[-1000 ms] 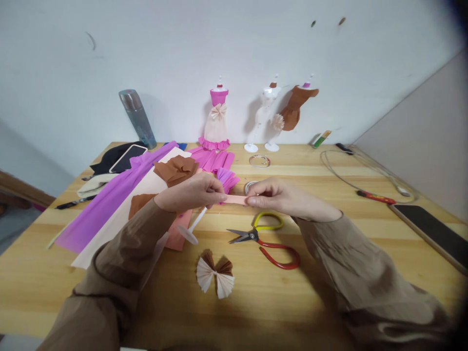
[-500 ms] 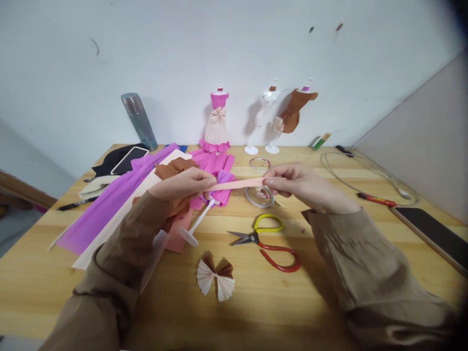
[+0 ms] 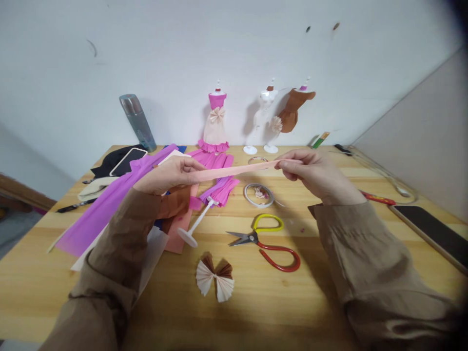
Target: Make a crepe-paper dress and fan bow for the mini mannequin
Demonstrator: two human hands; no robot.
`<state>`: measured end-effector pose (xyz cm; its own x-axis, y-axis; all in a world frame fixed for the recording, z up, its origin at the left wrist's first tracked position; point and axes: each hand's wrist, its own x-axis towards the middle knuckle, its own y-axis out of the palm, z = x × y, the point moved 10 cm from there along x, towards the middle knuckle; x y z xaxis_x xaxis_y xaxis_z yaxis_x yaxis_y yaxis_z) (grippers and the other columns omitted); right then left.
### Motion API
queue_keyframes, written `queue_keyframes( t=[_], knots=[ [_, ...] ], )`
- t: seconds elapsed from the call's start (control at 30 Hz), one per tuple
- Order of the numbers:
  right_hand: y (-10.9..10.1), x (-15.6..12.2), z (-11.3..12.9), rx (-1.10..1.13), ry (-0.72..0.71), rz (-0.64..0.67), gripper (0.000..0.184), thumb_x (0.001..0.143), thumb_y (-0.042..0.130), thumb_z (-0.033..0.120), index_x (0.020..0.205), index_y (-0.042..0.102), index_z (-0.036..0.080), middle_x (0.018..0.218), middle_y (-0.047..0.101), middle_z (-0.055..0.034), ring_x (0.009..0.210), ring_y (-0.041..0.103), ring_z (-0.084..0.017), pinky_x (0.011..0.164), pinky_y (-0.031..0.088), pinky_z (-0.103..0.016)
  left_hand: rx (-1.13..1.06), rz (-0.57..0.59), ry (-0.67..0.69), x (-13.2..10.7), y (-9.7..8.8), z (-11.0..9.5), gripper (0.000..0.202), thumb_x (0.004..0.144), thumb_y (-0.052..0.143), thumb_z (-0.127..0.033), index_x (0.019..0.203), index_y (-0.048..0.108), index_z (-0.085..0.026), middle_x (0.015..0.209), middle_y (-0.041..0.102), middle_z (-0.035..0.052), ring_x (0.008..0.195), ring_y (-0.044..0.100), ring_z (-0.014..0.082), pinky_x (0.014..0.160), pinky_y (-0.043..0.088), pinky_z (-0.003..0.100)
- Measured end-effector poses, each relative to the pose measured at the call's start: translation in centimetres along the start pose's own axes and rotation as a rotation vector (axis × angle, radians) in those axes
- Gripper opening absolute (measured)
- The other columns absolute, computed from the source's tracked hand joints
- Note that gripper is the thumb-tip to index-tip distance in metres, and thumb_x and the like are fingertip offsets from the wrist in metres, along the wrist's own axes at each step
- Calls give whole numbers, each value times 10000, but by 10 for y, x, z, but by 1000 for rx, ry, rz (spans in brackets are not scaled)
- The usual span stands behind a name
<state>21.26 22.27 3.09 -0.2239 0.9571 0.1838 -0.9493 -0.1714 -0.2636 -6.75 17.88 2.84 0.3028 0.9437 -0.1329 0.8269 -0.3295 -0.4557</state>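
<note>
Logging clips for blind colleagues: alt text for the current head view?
A left hand and right hand hold a narrow pink strip between them above a wooden table. Below lie red-and-yellow-handled scissors and a pleated bow; three dress forms stand behind.

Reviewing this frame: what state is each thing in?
Peach strip: raised, nearly straight.
Left grip: closed on one end.
Right grip: closed near the other end.
Scissors: blades partly open.
Pleated bow: gathered at its middle.
Pink-topped mannequin: upright, dressed.
Bottle: capped.
</note>
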Motion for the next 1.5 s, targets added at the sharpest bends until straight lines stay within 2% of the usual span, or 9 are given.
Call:
queue_keyframes(
  t=[0.1, 0.23, 0.4, 0.63, 0.77, 1.0, 1.17, 1.33, 1.5],
  knots=[
    [-4, 3, -2, 21, -15, -22, 164, 716, 730, 355, 676, 671, 207, 536, 510, 4, 513, 395, -117, 496, 295, -293, -148, -51, 21, 1, -7, 3, 289, 755, 708, -280, 1012, 676, -152, 573, 517, -30, 432, 394, 54, 415, 272, 191],
    [-4, 5, -5, 96, 10, -24, 240, 697, 741, 417, 657, 645, 201, 545, 524, -10, 491, 400, -113, 469, 276, -286, -240, -182, 90, 1, -22, 1, 156, 763, 696, -278, 766, 651, -129, 536, 492, -37, 414, 360, 30, 400, 228, 175],
    [-10, 7, -10, 272, 30, -103, 248, 638, 791, 378, 640, 625, 194, 632, 585, -21, 475, 395, -82, 454, 266, -262, -239, -191, 77, 3, -24, 2, 314, 805, 634, -279, 554, 506, -139, 451, 430, -47, 393, 341, 26, 405, 236, 166],
    [-13, 9, -10, 326, 18, -146, 280, 670, 766, 359, 629, 536, 204, 601, 478, 17, 458, 343, -70, 417, 244, -253, -268, -144, 50, 9, -19, 12, 335, 838, 612, -330, 586, 552, -118, 478, 480, -22, 382, 345, 22, 387, 234, 157],
    [-15, 7, -11, 339, 37, -199, 322, 621, 799, 394, 611, 534, 210, 584, 448, 17, 474, 341, -84, 412, 214, -252, -308, -155, 14, 9, -19, 16, 276, 837, 617, -304, 654, 611, -98, 488, 509, -14, 377, 360, 21, 389, 251, 150],
    [-17, 7, -10, 208, 1, -241, 376, 637, 767, 497, 592, 507, 228, 590, 456, -4, 488, 344, -103, 402, 228, -247, -316, -181, 15, 9, -22, 16, 286, 825, 629, -323, 641, 619, -103, 476, 504, -15, 377, 370, 26, 381, 256, 149],
    [-16, 7, -12, 247, 5, -213, 358, 651, 784, 473, 605, 535, 221, 600, 457, 4, 488, 356, -94, 394, 259, -246, -201, -159, 49, 9, -23, 14, 308, 833, 618, -330, 622, 599, -107, 493, 492, -20, 406, 385, 23, 395, 251, 141],
    [-15, 5, -7, 243, -45, -222, 246, 705, 778, 375, 647, 611, 204, 608, 516, 6, 497, 408, -78, 442, 309, -240, -85, -137, -31, 6, -22, 17, 210, 829, 623, -281, 693, 632, -121, 532, 504, -20, 420, 404, 32, 404, 267, 152],
    [-15, 5, -4, 216, -80, -237, 226, 707, 768, 379, 672, 620, 211, 542, 487, 20, 497, 427, -106, 465, 316, -261, -87, -106, -28, 3, -22, 18, 240, 829, 619, -310, 673, 626, -127, 564, 537, 8, 432, 412, 45, 416, 296, 164]
  ],
)
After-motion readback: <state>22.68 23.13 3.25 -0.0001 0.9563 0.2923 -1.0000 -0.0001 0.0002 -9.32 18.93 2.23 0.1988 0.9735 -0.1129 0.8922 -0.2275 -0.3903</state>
